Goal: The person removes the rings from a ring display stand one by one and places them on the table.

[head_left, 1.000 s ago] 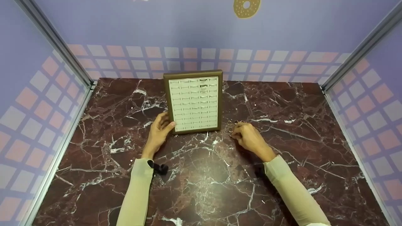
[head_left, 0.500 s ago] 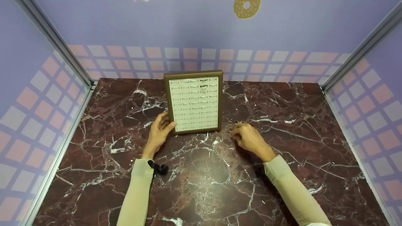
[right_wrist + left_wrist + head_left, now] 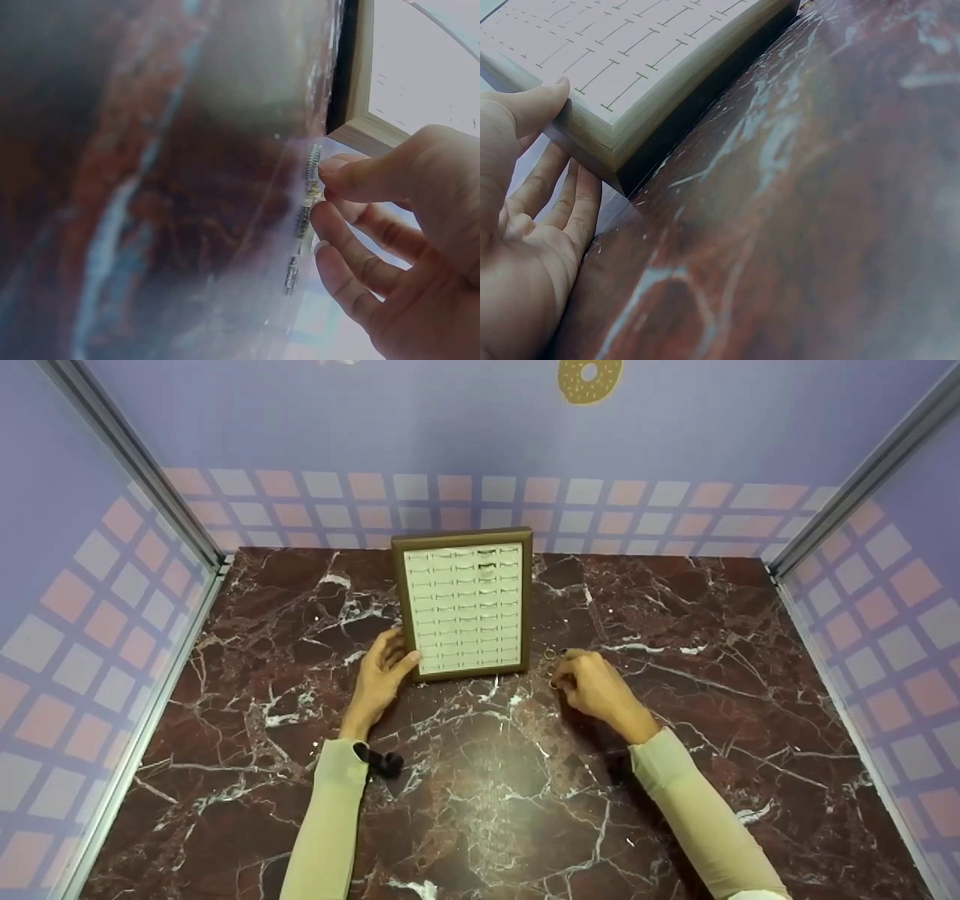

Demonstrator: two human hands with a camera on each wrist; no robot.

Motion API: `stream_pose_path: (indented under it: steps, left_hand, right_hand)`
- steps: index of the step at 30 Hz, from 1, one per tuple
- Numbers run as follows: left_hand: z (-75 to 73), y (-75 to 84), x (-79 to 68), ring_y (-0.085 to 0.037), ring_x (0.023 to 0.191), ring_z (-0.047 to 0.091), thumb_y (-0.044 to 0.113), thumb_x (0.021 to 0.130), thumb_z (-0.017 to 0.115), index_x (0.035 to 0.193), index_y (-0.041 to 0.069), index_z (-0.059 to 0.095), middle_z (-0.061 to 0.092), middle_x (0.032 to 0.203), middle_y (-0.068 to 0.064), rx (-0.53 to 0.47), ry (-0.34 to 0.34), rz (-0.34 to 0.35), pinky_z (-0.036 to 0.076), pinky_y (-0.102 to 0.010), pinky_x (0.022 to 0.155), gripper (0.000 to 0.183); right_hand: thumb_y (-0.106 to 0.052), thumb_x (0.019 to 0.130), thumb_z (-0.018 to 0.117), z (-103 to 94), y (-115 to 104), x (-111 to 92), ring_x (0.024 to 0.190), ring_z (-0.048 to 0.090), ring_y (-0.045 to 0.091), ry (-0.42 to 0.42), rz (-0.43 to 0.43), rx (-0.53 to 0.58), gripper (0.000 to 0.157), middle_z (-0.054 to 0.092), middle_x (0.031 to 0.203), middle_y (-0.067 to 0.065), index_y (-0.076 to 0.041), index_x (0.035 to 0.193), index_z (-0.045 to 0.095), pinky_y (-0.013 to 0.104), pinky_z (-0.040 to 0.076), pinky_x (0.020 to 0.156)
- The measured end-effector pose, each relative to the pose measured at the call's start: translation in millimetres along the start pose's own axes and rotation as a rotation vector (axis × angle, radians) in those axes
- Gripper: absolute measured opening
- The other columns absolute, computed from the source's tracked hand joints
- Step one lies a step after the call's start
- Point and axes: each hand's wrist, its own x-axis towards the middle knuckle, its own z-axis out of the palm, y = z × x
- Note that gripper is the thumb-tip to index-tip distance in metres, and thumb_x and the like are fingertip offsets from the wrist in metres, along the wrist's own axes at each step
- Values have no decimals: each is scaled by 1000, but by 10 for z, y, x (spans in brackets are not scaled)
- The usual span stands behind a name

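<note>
A ring display board point(image 3: 465, 607) with a brown frame and rows of slots in a white pad stands tilted on the table. My left hand point(image 3: 381, 671) holds its lower left corner, thumb on the front and fingers at the side and behind. To the right of the board, my right hand point(image 3: 596, 686) is down at the table with curled fingers. Its thumb and forefinger pinch a small ridged ring point(image 3: 313, 161) at the tabletop. Beside those fingertips lie other rings point(image 3: 550, 653), partly hidden by the hand. A darker ring point(image 3: 487, 566) sits in an upper slot of the board.
The dark red marbled table point(image 3: 480, 795) has white veins. A lilac back wall point(image 3: 337, 435) with pink and white squares rises behind the board, and similar side walls flank the table. A black strap point(image 3: 382, 761) is on the left wrist.
The right hand has shifted very slightly, and its fingers now cover more of the rings behind them. The left hand and the board have stayed in place.
</note>
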Motion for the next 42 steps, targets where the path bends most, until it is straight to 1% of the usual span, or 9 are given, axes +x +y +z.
stream_pose_path:
  steps: [6,12,18,25,30,32,35,39,42]
  left_hand:
    - [-5,13,-4,-34,123,54,1,93,70,141,-6,47,58,131,-22,1,-7,0,42,-42,109,54]
    - [-1,6,-9,-29,122,56,1,93,69,141,-4,48,60,130,-19,14,-10,-1,45,-36,107,53]
    - [-9,21,-11,-29,119,57,2,93,69,141,-5,47,59,129,-20,30,-12,4,45,-36,105,53]
    - [-18,22,-6,-30,119,57,1,93,69,141,-5,47,59,129,-21,10,-12,2,46,-35,104,53]
    - [-16,9,-11,-29,117,57,0,93,69,141,-6,47,59,129,-21,0,-6,8,48,-32,102,52]
    - [-17,5,-15,-30,118,57,0,93,69,140,-5,48,59,129,-21,3,-2,9,47,-33,103,52]
    - [-25,5,-23,-35,121,54,0,93,69,140,-5,48,58,131,-21,9,-1,3,45,-40,106,52]
    - [-23,13,-16,-41,126,50,0,93,69,141,-6,46,56,134,-24,6,-6,-11,39,-50,111,54]
    - [-17,14,-7,-41,127,50,-1,93,68,142,-6,46,55,135,-26,-4,-7,-20,37,-50,113,54]
  right_hand:
    - [11,72,65,-59,-28,73,72,64,21,20,16,-18,21,66,84,5,-2,83,78,38,58,64]
    - [7,77,69,-126,-91,162,70,62,21,34,23,-10,18,66,86,5,-2,90,78,37,55,62]
    - [4,81,72,-154,-178,269,75,65,21,103,0,11,14,69,90,5,-2,92,78,35,57,66]
    - [2,86,72,-158,-291,425,76,65,20,192,-54,58,8,69,90,7,-2,91,77,34,56,68]
    - [2,86,72,-175,-359,524,78,66,22,218,-70,71,8,68,91,8,-1,92,76,33,57,70]
    - [2,86,72,-184,-387,563,77,66,24,223,-69,79,8,68,91,10,0,93,76,33,57,69]
    - [2,86,73,-200,-433,624,78,65,25,243,-65,90,9,68,94,10,0,95,76,33,56,69]
    - [2,86,73,-221,-495,709,83,65,24,296,-70,118,12,68,97,10,2,97,75,33,56,74]
    - [3,85,72,-219,-558,775,86,65,24,338,-86,141,14,67,99,11,4,99,75,33,56,76]
